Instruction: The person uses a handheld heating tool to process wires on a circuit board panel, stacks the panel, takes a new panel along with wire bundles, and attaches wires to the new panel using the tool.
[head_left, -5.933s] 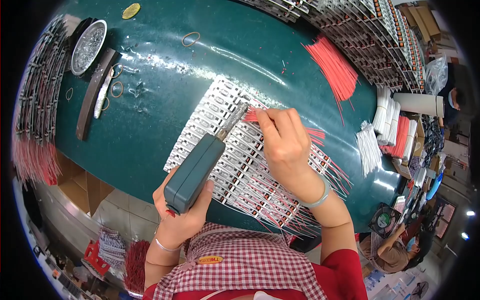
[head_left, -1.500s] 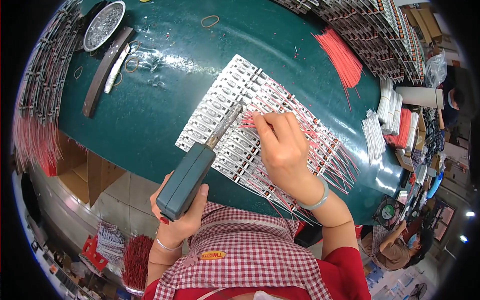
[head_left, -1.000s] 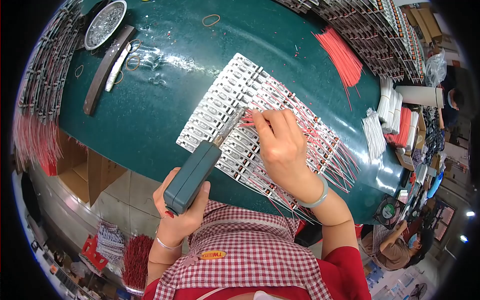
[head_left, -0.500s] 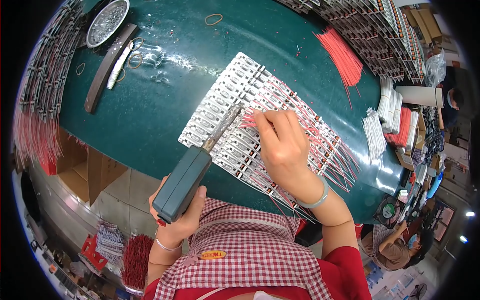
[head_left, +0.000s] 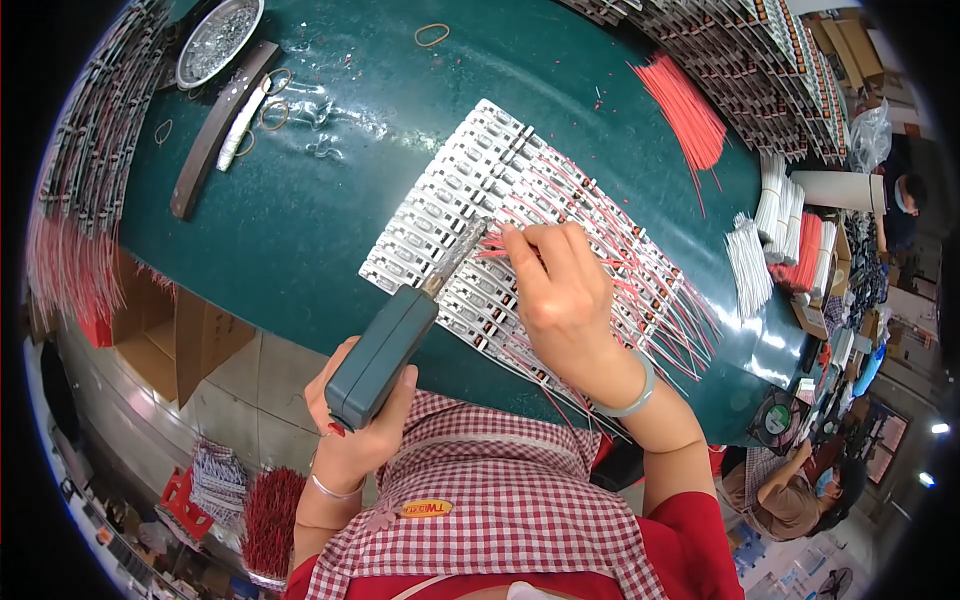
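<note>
My left hand [head_left: 362, 410] is closed round the dark green body of a soldering gun [head_left: 385, 350]. Its metal shaft slants up and right over a panel of white plastic parts [head_left: 440, 195] laid in rows on the table, its tip close to the panel's middle. Just right of that tip, my right hand [head_left: 562, 290] pinches a few short red wires [head_left: 492, 243] between thumb and fingertips. Many red and white wires [head_left: 640, 285] spread from the panel's right half, partly under my right hand and wrist. Where the tip meets the wires is too small to make out.
On the green table [head_left: 350, 60] lie a bundle of red wires [head_left: 685, 110], white wire bundles [head_left: 748, 265], a dark curved bar [head_left: 222, 130], rubber bands and a metal bowl [head_left: 218, 45] of scraps. Stacked wired panels [head_left: 95, 150] stand at both sides. Two other people are at right.
The soldering gun and my left hand have moved slightly up and right. My right hand has shifted a little left, still pinching the red wires.
</note>
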